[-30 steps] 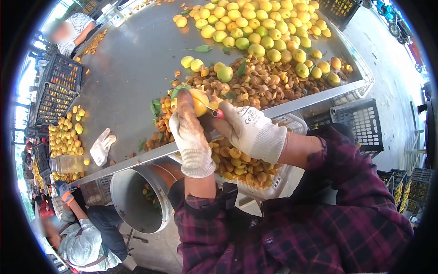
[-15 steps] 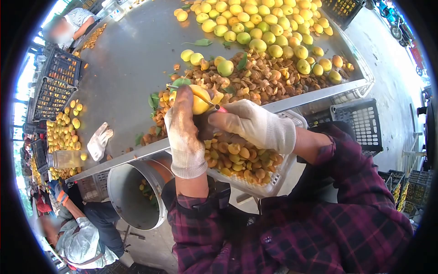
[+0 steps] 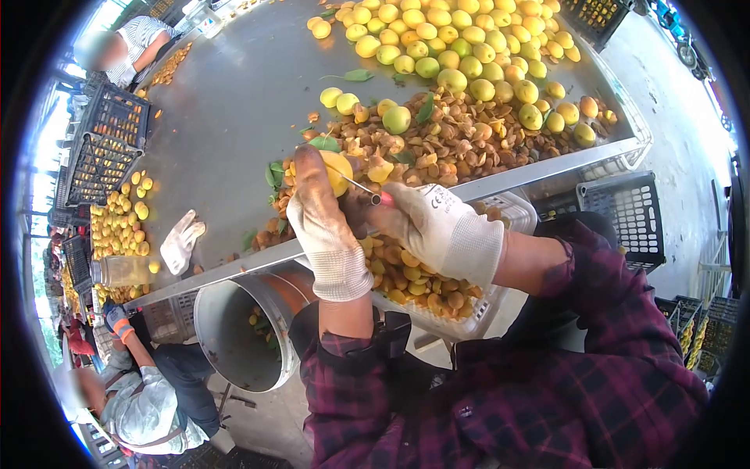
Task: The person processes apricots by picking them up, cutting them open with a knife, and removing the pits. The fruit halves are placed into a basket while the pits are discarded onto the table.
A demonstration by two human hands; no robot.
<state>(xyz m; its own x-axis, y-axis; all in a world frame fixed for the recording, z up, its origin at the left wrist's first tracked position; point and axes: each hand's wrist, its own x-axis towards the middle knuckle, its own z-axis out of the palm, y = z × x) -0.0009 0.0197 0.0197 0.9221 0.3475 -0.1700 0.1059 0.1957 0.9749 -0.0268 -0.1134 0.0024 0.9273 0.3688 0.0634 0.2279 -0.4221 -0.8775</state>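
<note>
Wrapped round a yellow fruit [image 3: 337, 172], my gloved left hand [image 3: 322, 223] is above the front edge of the metal table [image 3: 226, 109]. My gloved right hand [image 3: 437, 227] grips a small tool [image 3: 376, 198] with a red handle and a thin metal shaft, whose far end reaches the fruit. Brown fruit pieces [image 3: 461, 137] are heaped just beyond my hands, with a pile of whole yellow fruits [image 3: 469, 47] behind them. Below my hands a white basket [image 3: 525, 215] holds cut fruit halves [image 3: 414, 277].
A metal bucket [image 3: 234, 336] lies open towards the left below the table edge. A white glove [image 3: 181, 242] and a clear jar [image 3: 125, 270] are on the table's left. Two people sit at left, near black crates [image 3: 109, 148]. Another black crate [image 3: 625, 219] stands at right.
The view has shifted, so the scene sits slightly further right. The tool has turned at the fruit, and its shaft now slants down across the fruit's right side. Both hands keep their holds.
</note>
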